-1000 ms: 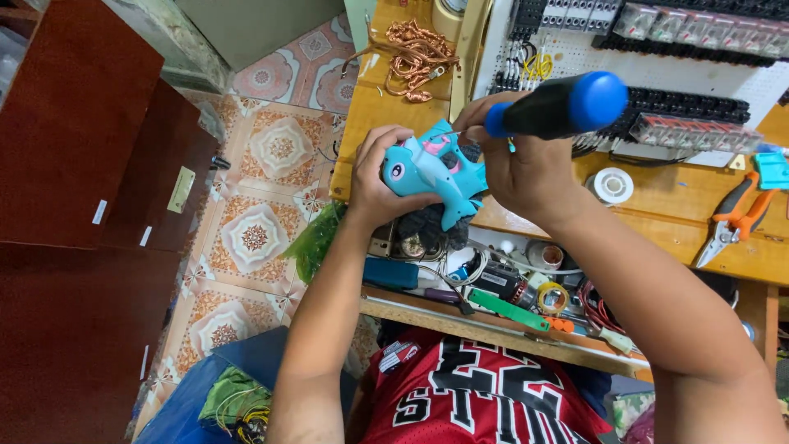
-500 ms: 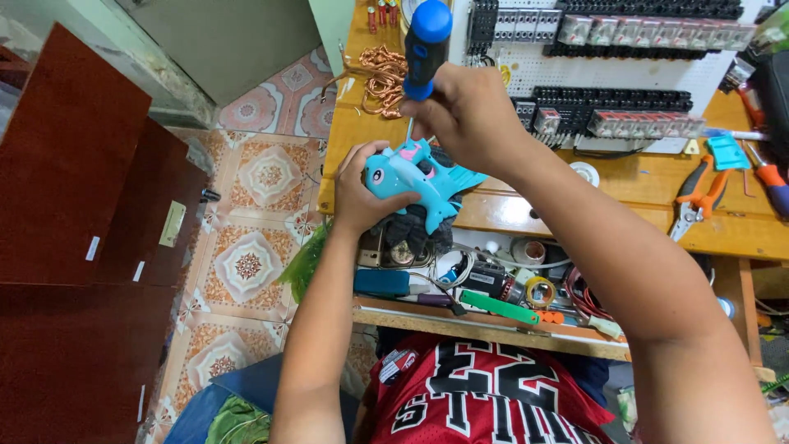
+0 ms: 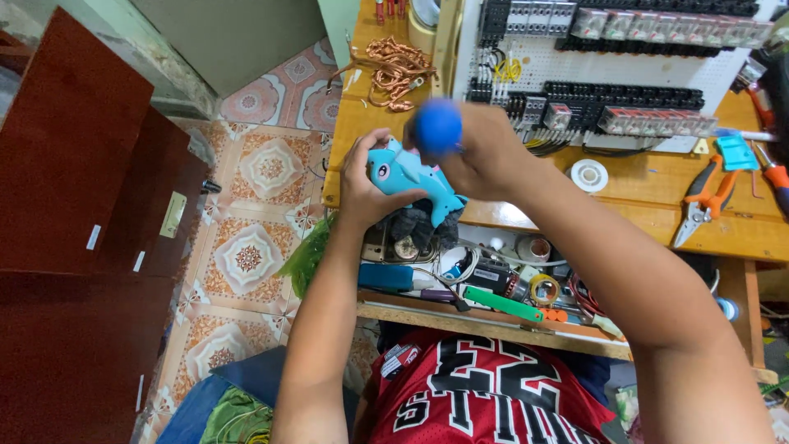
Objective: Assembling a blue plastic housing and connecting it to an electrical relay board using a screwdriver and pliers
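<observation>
Fingers of left hand [image 3: 367,191] around blue dolphin toy [image 3: 415,182] — right hand [image 3: 485,156] gripping blurred blue-handled tool [image 3: 436,127], tip apparently hidden.

There were two hands, the left hand [image 3: 366,193] and the right hand [image 3: 481,156], one blue toy dolphin [image 3: 411,182], one blue-handled screwdriver [image 3: 436,127], one pair of orange pliers [image 3: 705,197], one heap of copper wire [image 3: 394,70], one white tape roll [image 3: 588,175] and one wooden table [image 3: 657,218].

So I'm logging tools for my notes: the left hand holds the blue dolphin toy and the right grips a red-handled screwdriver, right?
Not quite. In the head view the screwdriver handle in the right hand is blue, not red. The left hand does hold the blue dolphin toy.
</observation>
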